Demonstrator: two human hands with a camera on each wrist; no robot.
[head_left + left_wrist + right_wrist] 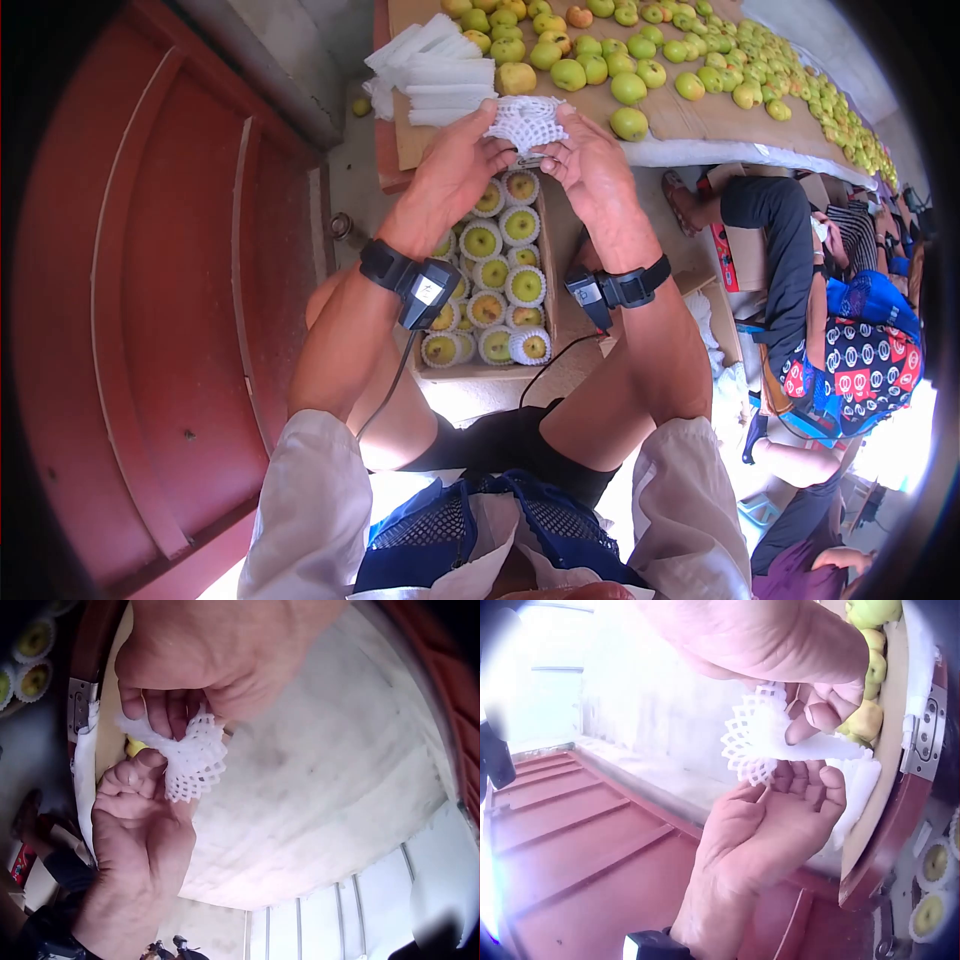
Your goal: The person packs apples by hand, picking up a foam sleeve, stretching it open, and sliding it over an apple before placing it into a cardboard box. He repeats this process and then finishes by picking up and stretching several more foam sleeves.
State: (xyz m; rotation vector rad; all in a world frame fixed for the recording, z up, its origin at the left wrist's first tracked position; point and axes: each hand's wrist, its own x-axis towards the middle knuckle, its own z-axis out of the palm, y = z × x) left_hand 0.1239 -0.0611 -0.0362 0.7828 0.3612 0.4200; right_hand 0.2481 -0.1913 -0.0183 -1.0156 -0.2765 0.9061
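Both hands hold a white foam fruit net [525,127] over the near edge of the apple table. The left hand [452,168] grips its left side, and the right hand [592,162] grips the side opposite. In the left wrist view the mesh of the net [196,761] flares out, while its other end is bunched between the fingers. The right wrist view shows the same net [754,739] spread like a fan between the two hands. Just left of the hands lies a stack of flat white foam nets [450,80].
Loose green apples [628,88] cover the cardboard-topped table [640,130]. Below the hands, a box [548,300] holds netted apples [480,240] in rows. A red door [190,300] stands at the left. Other people [770,230] sit at the right.
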